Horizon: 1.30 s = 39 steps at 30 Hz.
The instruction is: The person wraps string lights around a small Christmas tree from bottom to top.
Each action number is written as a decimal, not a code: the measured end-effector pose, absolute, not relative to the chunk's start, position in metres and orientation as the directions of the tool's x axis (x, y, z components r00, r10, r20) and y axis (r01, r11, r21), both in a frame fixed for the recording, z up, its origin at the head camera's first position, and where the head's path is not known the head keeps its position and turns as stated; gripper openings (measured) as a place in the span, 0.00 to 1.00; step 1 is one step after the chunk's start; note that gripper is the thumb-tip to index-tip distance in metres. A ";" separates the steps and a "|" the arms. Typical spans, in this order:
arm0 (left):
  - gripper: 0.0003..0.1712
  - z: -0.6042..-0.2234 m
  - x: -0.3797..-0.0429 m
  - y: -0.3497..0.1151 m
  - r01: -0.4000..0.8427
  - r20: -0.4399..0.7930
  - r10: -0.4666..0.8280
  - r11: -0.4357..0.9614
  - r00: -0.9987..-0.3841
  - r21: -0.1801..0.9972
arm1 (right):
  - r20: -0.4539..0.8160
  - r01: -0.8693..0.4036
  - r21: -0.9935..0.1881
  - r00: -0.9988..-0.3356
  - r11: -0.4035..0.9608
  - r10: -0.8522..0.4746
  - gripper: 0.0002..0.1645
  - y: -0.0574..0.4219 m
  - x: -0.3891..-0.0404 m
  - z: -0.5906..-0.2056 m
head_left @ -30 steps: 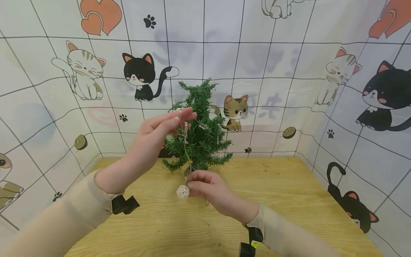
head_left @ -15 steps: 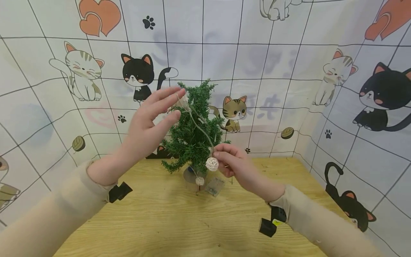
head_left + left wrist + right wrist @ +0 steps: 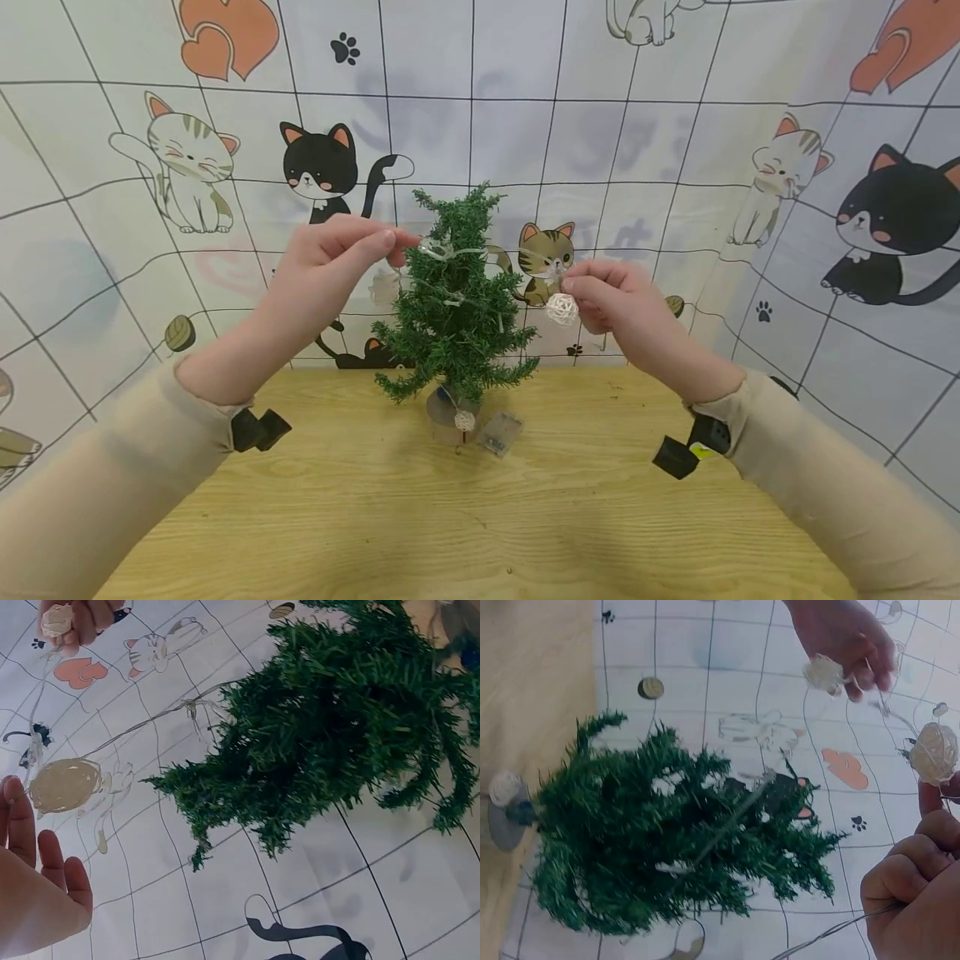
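A small green artificial Christmas tree (image 3: 461, 333) stands upright between my hands in the head view. A string of fairy lights (image 3: 468, 251) with white wicker balls runs across its upper part. My left hand (image 3: 330, 267) pinches the string at the tree's upper left, and one wicker ball (image 3: 385, 287) hangs just below those fingers. To the right of the tree, my right hand (image 3: 630, 317) pinches the string just above another wicker ball (image 3: 562, 309). That ball shows large beside the right fingers in the right wrist view (image 3: 935, 754). The string between the hands is stretched.
A third wicker ball (image 3: 465, 421) hangs in front of the tree's round base (image 3: 441, 417). Beside it a clear flat box (image 3: 501, 434) lies on the wooden table (image 3: 360, 517). A cat-patterned cloth (image 3: 510, 142) rises behind and at the sides.
My right hand has moved up and to the right with its ball, drawing the string across the tree's front. My left hand was spread at the upper left; its fingers now pinch the string.
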<state>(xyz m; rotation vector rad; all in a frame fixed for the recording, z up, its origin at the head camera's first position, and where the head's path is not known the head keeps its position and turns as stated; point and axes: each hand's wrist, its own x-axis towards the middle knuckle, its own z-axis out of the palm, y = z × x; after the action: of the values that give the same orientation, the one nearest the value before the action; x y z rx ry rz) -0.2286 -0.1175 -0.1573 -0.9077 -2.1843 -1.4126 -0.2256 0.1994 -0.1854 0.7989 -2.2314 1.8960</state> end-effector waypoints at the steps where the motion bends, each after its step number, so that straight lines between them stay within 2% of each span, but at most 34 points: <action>1: 0.16 -0.159 -0.229 -0.119 0.697 0.626 0.306 0.300 -0.717 0.651 | 0.417 -0.470 -0.876 -0.852 0.111 -0.316 0.11 0.201 -0.227 -0.183; 4: 0.12 -0.165 -0.230 -0.125 0.696 0.629 0.298 0.333 -0.718 0.637 | 0.438 -0.508 -0.837 -0.846 0.205 -0.305 0.09 0.205 -0.231 -0.178; 9: 0.06 -0.180 -0.229 -0.132 0.700 0.613 0.343 0.286 -0.712 0.654 | 0.432 -0.520 -0.758 -0.853 0.395 -0.294 0.12 0.207 -0.241 -0.179; 13: 0.05 -0.195 -0.231 -0.136 0.720 0.620 0.375 0.269 -0.690 0.639 | 0.416 -0.515 -0.723 -0.857 0.461 -0.305 0.12 0.206 -0.248 -0.180; 17: 0.07 -0.209 -0.236 -0.141 0.760 0.662 0.377 0.376 -0.648 0.530 | 0.430 -0.546 -0.688 -0.837 0.478 -0.338 0.11 0.206 -0.253 -0.183; 21: 0.07 -0.221 -0.249 -0.147 0.789 0.724 0.376 0.481 -0.579 0.381 | 0.426 -0.566 -0.646 -0.824 0.512 -0.375 0.11 0.204 -0.261 -0.189; 24: 0.08 -0.230 -0.260 -0.153 0.803 0.763 0.367 0.505 -0.532 0.317 | 0.405 -0.567 -0.625 -0.823 0.536 -0.398 0.11 0.201 -0.268 -0.192; 27: 0.07 -0.239 -0.272 -0.161 0.800 0.786 0.345 0.526 -0.512 0.290 | 0.389 -0.571 -0.608 -0.820 0.552 -0.420 0.13 0.198 -0.275 -0.192; 33: 0.06 -0.257 -0.287 -0.173 0.759 0.792 0.283 0.569 -0.541 0.316 | 0.337 -0.545 -0.605 -0.836 0.580 -0.433 0.15 0.200 -0.288 -0.182; 36: 0.07 -0.263 -0.290 -0.175 0.737 0.774 0.246 0.559 -0.584 0.380 | 0.305 -0.493 -0.666 -0.864 0.559 -0.400 0.15 0.203 -0.293 -0.173; 39: 0.11 -0.265 -0.290 -0.174 0.737 0.756 0.218 0.499 -0.617 0.456 | 0.288 -0.445 -0.789 -0.876 0.423 -0.386 0.14 0.202 -0.299 -0.160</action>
<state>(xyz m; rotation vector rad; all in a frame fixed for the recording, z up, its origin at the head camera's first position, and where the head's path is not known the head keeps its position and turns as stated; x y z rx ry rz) -0.2904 -0.1738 -0.2655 -0.7799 -2.1110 -1.0576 -0.2986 0.2017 -0.1598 0.7594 -2.5968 1.4699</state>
